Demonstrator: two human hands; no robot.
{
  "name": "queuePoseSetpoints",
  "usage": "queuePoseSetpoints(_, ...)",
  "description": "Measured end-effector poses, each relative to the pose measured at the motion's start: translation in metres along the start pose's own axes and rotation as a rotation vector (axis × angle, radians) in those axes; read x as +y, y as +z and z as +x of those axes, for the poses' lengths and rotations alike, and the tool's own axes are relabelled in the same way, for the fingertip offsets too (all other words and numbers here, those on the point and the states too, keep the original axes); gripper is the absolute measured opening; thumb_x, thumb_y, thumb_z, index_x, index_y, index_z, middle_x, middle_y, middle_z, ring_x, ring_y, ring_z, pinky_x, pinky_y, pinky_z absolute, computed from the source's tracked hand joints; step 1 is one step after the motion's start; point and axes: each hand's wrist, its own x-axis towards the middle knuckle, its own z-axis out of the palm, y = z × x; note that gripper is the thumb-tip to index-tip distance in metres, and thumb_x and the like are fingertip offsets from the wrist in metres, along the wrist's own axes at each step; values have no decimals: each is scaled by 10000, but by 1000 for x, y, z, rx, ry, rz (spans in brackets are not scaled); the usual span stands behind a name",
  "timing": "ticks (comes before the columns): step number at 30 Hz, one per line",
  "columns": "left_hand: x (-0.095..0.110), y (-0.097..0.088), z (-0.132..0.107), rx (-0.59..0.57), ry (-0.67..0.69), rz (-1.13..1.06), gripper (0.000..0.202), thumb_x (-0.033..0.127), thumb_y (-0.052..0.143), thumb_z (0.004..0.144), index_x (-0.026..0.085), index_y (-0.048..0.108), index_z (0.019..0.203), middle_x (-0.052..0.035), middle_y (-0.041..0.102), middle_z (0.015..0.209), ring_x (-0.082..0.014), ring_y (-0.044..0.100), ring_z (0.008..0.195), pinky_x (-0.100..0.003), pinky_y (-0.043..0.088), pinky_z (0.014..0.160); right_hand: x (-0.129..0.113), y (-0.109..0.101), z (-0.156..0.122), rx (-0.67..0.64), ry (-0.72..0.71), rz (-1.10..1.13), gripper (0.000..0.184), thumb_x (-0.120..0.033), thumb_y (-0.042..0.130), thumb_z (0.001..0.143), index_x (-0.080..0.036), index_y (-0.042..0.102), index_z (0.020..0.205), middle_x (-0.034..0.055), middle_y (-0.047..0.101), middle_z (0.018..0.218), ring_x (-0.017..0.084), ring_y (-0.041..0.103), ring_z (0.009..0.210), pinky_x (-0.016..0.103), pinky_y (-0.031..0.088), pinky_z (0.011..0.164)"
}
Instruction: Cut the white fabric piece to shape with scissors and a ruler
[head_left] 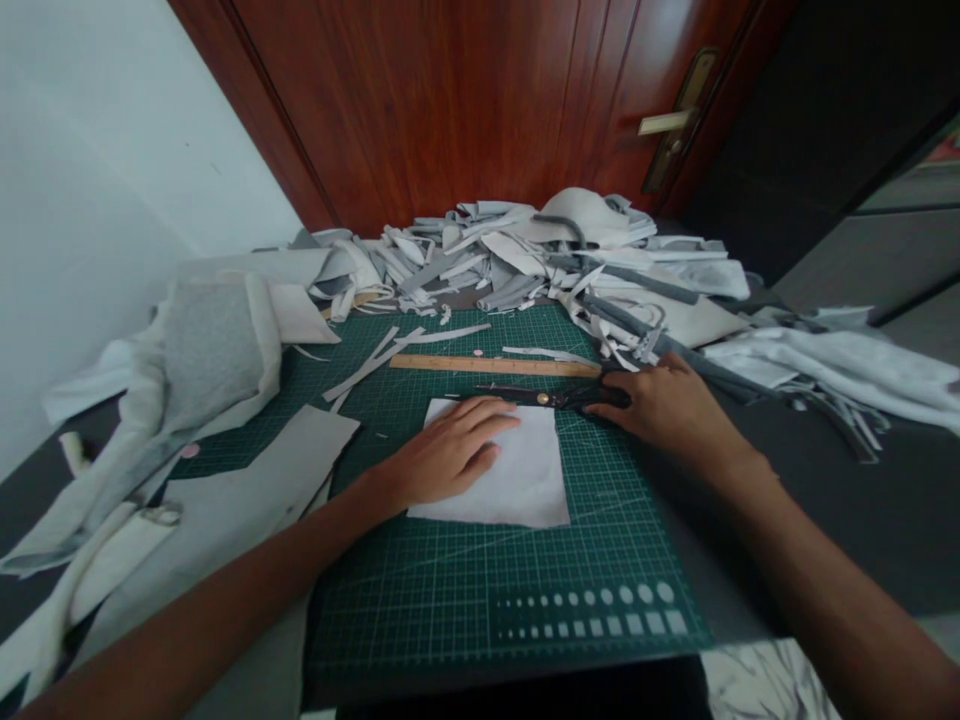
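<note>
A whitish square of fabric (pixel 525 475) lies on the green cutting mat (pixel 420 590). My left hand (pixel 457 450) rests flat on its upper left part, fingers stretched out. At the far edge of the square is a pair of black scissors (pixel 544 398), lying sideways with the blades pointing left. My right hand (pixel 660 400) is closed round the handles. Just beyond the blades, a wooden ruler (pixel 487 364) lies across the mat. Thin cut strips (pixel 375 360) are scattered to the upper left of the square.
A heap of grey and white scraps (pixel 480 255) runs along the back, before a wooden door (pixel 450 110). Larger fabric pieces (pixel 217 350) are piled at the left by the white wall (pixel 112 130). More scraps (pixel 840 360) lie on the dark table at the right.
</note>
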Motion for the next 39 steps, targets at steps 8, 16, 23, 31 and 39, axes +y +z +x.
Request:
queuePoseSetpoints(8, 4, 3, -6, -60, -34, 212, 474, 287, 457, 1072, 198, 462, 1538, -128, 424, 1647, -291, 332, 1552, -523, 313, 1269, -22, -2, 2, -68, 66, -98, 202, -341, 629, 988, -176, 739, 953, 116, 781, 963, 279, 710, 858, 445, 423, 875)
queuePoseSetpoints(16, 69, 6, -19, -187, 60, 183, 485, 314, 484, 1066, 178, 484, 1531, -103, 402, 1667, -257, 343, 1560, -433, 295, 1295, -12, 8, 5, -31, 68, -23, 169, -258, 646, 967, -167, 705, 1096, 111, 764, 1039, 294, 686, 997, 416, 401, 860)
queuePoseSetpoints(23, 93, 16, -34, -227, 34, 62, 573, 274, 439, 1069, 179, 331, 1624, -72, 288, 1712, -203, 209, 1605, -399, 160, 1343, -18, 5, 4, 50, 70, 43, 193, -268, 611, 970, -191, 720, 1110, 117, 738, 1100, 309, 642, 1043, 433, 446, 882)
queuePoseSetpoints(31, 126, 20, -51, -288, -47, 10, 655, 303, 431, 1076, 152, 190, 1666, -91, 148, 1736, -221, 97, 1617, -430, 120, 1346, -54, 5, 7, 286, -169, 595, 329, -289, 489, 1014, -194, 678, 1265, 133, 691, 1299, 300, 593, 1253, 506, 469, 1112)
queuePoseSetpoints(39, 133, 6, -49, -296, -43, -204, 610, 424, 413, 1094, 186, 297, 1644, -107, 297, 1699, -215, 271, 1583, -392, 252, 1316, -90, 25, -2, -84, -475, 748, 565, -367, 419, 1072, -179, 395, 1605, 140, 338, 1681, 268, 304, 1570, 520, 283, 1294)
